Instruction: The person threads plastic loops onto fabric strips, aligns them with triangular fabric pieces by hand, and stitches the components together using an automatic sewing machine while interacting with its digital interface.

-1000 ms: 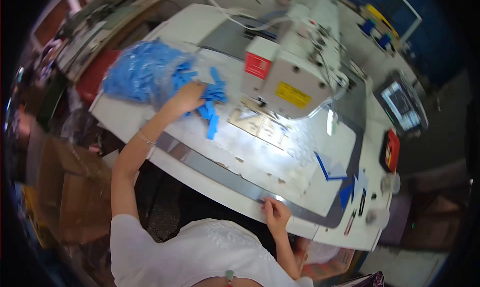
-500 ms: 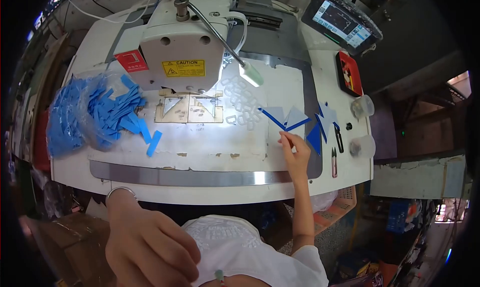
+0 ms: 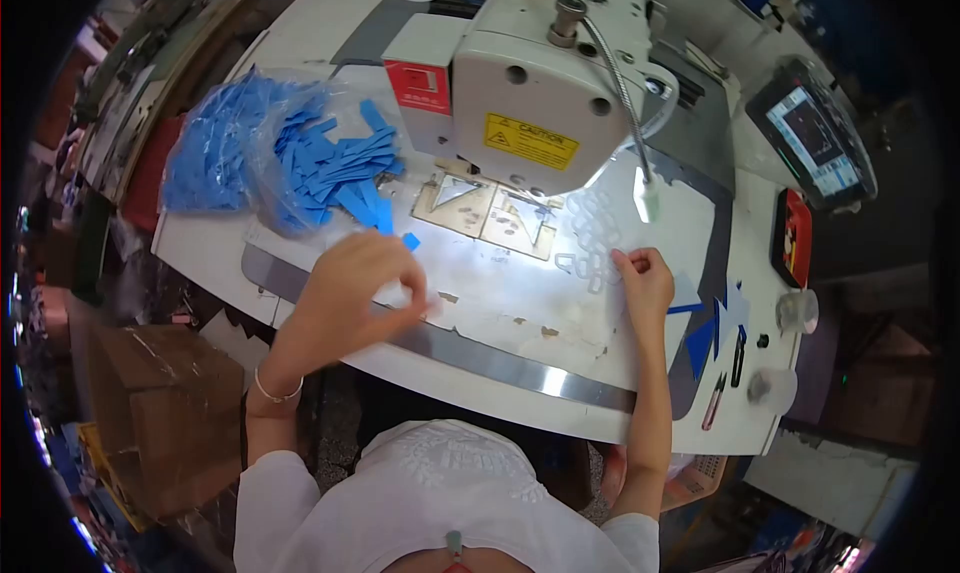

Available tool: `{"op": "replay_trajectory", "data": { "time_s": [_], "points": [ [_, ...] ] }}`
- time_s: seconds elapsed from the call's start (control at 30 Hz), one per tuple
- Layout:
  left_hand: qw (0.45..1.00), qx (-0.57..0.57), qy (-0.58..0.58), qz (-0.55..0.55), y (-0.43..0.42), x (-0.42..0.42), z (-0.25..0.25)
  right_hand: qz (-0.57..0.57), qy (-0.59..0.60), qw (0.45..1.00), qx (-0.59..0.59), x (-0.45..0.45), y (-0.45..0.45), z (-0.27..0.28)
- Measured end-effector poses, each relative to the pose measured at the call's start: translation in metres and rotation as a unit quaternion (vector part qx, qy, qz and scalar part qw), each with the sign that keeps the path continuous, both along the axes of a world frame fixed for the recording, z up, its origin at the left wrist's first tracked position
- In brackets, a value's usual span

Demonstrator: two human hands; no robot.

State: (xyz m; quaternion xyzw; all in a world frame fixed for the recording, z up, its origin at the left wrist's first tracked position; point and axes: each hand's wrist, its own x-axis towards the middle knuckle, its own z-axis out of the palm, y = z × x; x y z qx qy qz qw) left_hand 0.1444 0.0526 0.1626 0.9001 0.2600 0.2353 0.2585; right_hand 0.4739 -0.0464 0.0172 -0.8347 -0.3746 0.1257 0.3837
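In the head view, the machine (image 3: 535, 103) stands at the far middle of the table, and I take it as my landmark. The blue strips (image 3: 345, 163) lie to its left, partly spilling from a clear bag (image 3: 262, 178); their long axes point many ways, but the nearest ones slant toward the person and a little to the right. The left hand (image 3: 345, 291) is in front and to the left of the machine, just on the near side of these strips, so it is the nearer hand to them. Its thumb and fingers curve into a loop with the tips close together; because of blur, I cannot tell if they pinch something. The clear rings (image 3: 592, 223) lie at the right front of the machine, their group stretching away from the person. The right hand (image 3: 650, 281) is nearer to these, with thumb and forefinger close together at their near right edge; I cannot tell whether a ring is between them. The plate (image 3: 455, 216) lies below the machine, between strips and rings.
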Motion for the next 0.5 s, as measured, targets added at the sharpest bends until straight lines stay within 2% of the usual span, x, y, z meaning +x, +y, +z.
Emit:
{"op": "replay_trajectory", "data": {
  "time_s": [0.03, 0.1, 0.13, 0.2, 0.33, 0.43, 0.5],
  "points": [
    [0.993, 0.063, 0.047, 0.086, 0.011, 0.000, -0.036, 0.004, 0.023, 0.999, 0.027, 0.003, 0.000, -0.004],
    [0.983, 0.061, 0.091, 0.149, 0.018, -0.012, -0.099, 0.013, 0.085, 0.994, 0.068, 0.006, 0.000, -0.007],
    [0.975, 0.060, 0.113, 0.179, 0.021, -0.018, -0.114, 0.005, 0.141, 0.985, 0.097, 0.003, 0.000, -0.001],
    [0.979, -0.009, 0.099, 0.178, 0.023, -0.021, -0.121, -0.013, 0.251, 0.956, 0.149, -0.004, -0.003, 0.011],
    [0.977, -0.090, 0.126, 0.147, 0.031, -0.020, -0.112, 0.031, 0.302, 0.932, 0.197, -0.020, -0.007, 0.017],
    [0.933, -0.346, 0.004, 0.104, 0.030, 0.002, -0.101, 0.106, 0.378, 0.909, 0.139, -0.047, -0.011, 0.030],
    [0.926, -0.371, -0.059, 0.021, 0.030, 0.029, -0.104, 0.157, 0.417, 0.887, 0.121, -0.068, -0.011, 0.032]
  ]
}}
